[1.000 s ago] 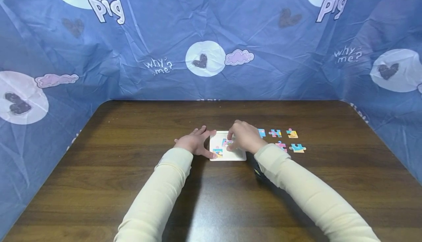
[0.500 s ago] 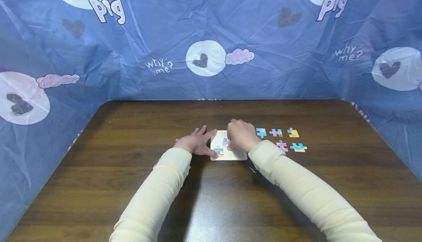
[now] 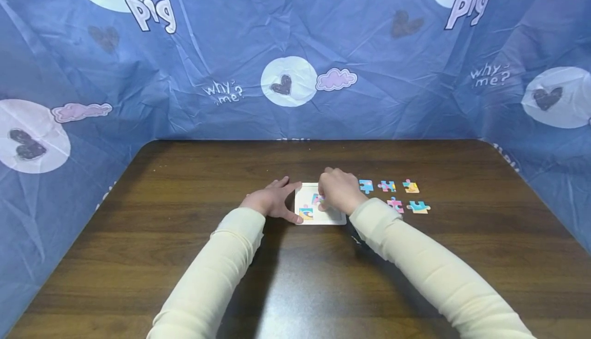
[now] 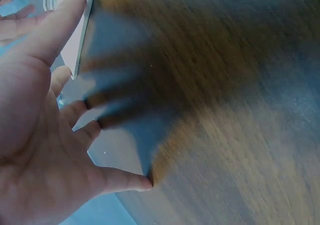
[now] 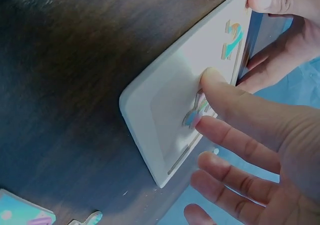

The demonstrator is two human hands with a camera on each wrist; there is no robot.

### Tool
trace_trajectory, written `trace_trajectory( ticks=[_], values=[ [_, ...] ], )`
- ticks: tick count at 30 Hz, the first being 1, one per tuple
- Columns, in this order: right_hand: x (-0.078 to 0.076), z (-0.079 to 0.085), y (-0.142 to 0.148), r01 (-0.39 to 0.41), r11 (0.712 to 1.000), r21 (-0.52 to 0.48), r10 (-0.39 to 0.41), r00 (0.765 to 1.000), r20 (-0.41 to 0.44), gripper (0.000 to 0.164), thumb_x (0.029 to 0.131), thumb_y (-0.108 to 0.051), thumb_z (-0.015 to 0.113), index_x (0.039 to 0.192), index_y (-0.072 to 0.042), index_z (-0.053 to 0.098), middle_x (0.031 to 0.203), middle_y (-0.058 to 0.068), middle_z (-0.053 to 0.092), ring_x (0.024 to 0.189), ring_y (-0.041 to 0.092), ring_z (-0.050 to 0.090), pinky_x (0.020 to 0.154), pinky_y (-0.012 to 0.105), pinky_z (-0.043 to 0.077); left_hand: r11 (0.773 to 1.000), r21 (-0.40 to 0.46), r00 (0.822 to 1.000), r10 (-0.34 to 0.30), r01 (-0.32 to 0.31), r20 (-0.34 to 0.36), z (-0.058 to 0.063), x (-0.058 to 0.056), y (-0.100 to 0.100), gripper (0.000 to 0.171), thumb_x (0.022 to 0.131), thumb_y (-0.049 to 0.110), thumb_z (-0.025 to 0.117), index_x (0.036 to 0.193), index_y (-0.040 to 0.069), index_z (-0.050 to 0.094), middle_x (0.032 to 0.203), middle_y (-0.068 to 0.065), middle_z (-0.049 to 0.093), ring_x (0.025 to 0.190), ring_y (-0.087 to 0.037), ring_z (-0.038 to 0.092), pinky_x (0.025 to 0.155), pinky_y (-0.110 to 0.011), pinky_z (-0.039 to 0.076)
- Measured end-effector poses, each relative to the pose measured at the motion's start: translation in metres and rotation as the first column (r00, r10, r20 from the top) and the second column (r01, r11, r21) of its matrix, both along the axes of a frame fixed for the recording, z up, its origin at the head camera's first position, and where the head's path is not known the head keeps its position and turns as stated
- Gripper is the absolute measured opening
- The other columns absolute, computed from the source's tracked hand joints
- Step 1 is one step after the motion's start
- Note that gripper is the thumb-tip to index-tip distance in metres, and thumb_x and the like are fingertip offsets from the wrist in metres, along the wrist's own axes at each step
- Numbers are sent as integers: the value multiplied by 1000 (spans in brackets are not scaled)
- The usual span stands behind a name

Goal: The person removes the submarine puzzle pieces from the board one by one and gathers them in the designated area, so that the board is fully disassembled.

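A white puzzle tray (image 3: 330, 219) lies flat on the table between the two hands. My left hand (image 3: 272, 201) spreads along the tray's left side, with straight thumb and index finger touching its left corners. A yellow and blue jigsaw piece (image 5: 232, 44) sits in the tray's near left corner. Over the tray's middle, my right hand (image 3: 340, 190) pinches a second jigsaw piece (image 5: 191, 117), pink and blue, between thumb and index finger. In the right wrist view that piece is close over the tray floor, partly hidden by the fingertips; the other fingers are loosely bent.
Several loose jigsaw pieces lie right of the tray: a blue one (image 3: 366, 186), a pink and blue one (image 3: 387, 186), a yellow one (image 3: 410, 186), a pink one (image 3: 395, 205) and a teal one (image 3: 418, 206). A blue printed cloth (image 3: 295, 31) surrounds the brown table (image 3: 194, 185).
My right hand has shifted slightly left and turned over the tray, still pinching the piece. More of the loose pieces beside it now show. The left hand stays nearly in place.
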State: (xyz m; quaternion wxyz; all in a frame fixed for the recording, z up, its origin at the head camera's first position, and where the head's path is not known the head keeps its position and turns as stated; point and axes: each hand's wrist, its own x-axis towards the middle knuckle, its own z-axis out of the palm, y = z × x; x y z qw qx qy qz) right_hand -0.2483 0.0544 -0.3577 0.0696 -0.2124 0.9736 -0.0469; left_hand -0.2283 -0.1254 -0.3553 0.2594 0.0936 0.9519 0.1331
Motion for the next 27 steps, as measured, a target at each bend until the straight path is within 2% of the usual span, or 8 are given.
trace_trajectory(
  ticks=[10,15,22,27],
  values=[
    [-1,-3,2,-10,1000,-9,10,1000,-14,25,73,-28,93,82,-12,76,92,5,61,89,27,62,76,48,56,997,11,997,76,-76,-26,8,8,8,94,84,42,84,161,29,31,170,-7,16,155,-35,15,104,-82,22],
    [2,-1,2,-16,1000,-25,15,1000,-9,25,74,-27,93,84,-11,77,93,5,61,88,27,62,76,48,56,994,11,993,114,-113,-36,5,8,7,96,82,44,85,161,31,32,169,-11,15,153,-39,20,101,-83,26],
    [3,-2,6,-31,998,-62,30,999,-14,25,74,-25,92,88,-10,79,93,6,62,90,27,63,77,49,56,994,7,993,107,-107,-44,2,6,4,96,82,46,85,160,32,32,169,-13,15,152,-39,22,100,-82,30],
    [2,-6,10,-41,995,-96,39,999,-16,25,75,-24,91,92,-10,80,96,8,63,91,29,62,78,48,55,992,21,992,124,-123,-29,3,8,5,96,83,45,84,161,32,30,170,-13,13,153,-40,18,100,-83,26]
  ],
)
